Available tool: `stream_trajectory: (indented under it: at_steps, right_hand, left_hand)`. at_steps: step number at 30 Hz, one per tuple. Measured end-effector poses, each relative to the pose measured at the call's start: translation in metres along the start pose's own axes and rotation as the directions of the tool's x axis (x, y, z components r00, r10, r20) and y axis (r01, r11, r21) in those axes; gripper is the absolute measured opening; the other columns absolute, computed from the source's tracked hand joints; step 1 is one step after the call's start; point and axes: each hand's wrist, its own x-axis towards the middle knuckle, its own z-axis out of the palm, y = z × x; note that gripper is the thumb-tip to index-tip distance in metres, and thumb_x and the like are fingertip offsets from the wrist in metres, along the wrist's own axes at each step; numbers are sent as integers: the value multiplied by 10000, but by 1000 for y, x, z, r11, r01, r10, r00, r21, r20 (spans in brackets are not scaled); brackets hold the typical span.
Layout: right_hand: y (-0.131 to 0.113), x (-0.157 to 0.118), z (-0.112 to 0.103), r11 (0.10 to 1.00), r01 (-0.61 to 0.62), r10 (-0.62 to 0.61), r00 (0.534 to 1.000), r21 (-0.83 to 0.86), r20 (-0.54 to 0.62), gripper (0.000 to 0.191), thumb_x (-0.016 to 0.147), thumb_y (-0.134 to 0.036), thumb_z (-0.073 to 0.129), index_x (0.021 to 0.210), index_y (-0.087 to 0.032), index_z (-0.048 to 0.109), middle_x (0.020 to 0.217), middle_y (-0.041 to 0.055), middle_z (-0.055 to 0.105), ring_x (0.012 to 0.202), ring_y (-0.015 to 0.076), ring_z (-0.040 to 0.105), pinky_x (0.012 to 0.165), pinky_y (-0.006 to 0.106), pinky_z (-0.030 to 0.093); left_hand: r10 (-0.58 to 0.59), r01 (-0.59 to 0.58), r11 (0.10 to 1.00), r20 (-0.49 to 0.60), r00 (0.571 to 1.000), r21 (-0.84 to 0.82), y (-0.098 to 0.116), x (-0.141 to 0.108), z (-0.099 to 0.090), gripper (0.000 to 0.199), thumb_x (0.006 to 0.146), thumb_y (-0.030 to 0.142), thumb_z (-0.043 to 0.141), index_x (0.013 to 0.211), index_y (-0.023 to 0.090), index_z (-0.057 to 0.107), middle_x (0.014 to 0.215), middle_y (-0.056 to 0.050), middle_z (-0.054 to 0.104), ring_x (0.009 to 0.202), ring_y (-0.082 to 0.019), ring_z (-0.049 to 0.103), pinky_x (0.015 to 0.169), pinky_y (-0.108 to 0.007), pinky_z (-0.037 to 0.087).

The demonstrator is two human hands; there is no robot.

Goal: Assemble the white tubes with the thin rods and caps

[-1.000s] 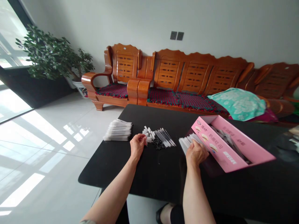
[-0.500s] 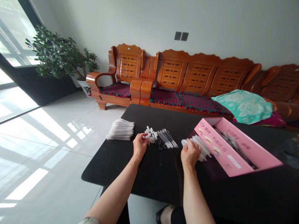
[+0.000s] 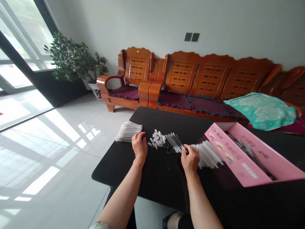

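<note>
My left hand (image 3: pixel 139 146) is at the right end of a stack of white pens with dark tips (image 3: pixel 128 131), its fingers curled; what they hold, if anything, is hidden. My right hand (image 3: pixel 190 158) pinches thumb and forefinger together at the near end of a row of thin pen refills (image 3: pixel 173 142), seemingly on one refill. Right of that hand lies a fanned pile of white pen barrels (image 3: pixel 209 154). Between my hands are a heap of small white plugs (image 3: pixel 157 139) and a cluster of small black caps (image 3: pixel 168 149).
A pink open box (image 3: pixel 234 157) with dark and grey contents stands on the right of the black table (image 3: pixel 152 181). Behind it is a wooden sofa (image 3: pixel 182 74) with a turquoise cloth (image 3: pixel 264 109). A potted plant (image 3: pixel 76 60) is at the far left.
My left hand has moved left from the white plugs to the pen stack. My right hand has left the white barrels and come to the refills. The view has turned slightly left.
</note>
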Motion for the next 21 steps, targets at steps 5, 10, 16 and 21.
stream_trajectory:
  at_steps: [5, 10, 16, 21]
  right_hand:
    - [-2, -1, 2, 1000, 19, -19, 1000, 0, -18, 167, 870, -231, 534, 907, -135, 665, 854, 112, 667, 851, 235, 574, 844, 383, 459]
    - [-1, -1, 2, 1000, 24, -24, 1000, 3, -18, 162, 863, -217, 538, 918, -129, 663, 837, 110, 662, 833, 236, 575, 837, 386, 461]
    - [-1, -2, 3, 1000, 21, -21, 1000, 3, -14, 159, 864, -213, 534, 917, -129, 659, 826, 106, 659, 813, 232, 572, 826, 388, 459]
    - [-4, 0, 0, 1000, 22, -22, 1000, 22, -16, 153, 872, -213, 529, 917, -134, 652, 814, 103, 654, 812, 237, 571, 820, 397, 465]
  left_hand:
    - [8, 5, 964, -47, 999, 267, -12, 7, -12, 267, 775, 130, 609, 1017, 229, 663, 1146, -68, 640, 1110, -291, 512, 972, -435, 343]
    - [9, -8, 938, -1, 1000, 346, -13, 5, -13, 277, 724, 133, 649, 983, 232, 657, 1074, -63, 643, 1076, -290, 507, 958, -432, 328]
    - [17, -18, 931, 6, 1000, 365, -14, 4, -13, 195, 730, 135, 638, 891, 240, 672, 961, -59, 639, 1019, -289, 513, 932, -427, 316]
    - [26, -25, 937, 0, 1000, 348, -16, 4, -13, 131, 747, 137, 637, 818, 239, 677, 933, -68, 645, 992, -299, 515, 908, -434, 316]
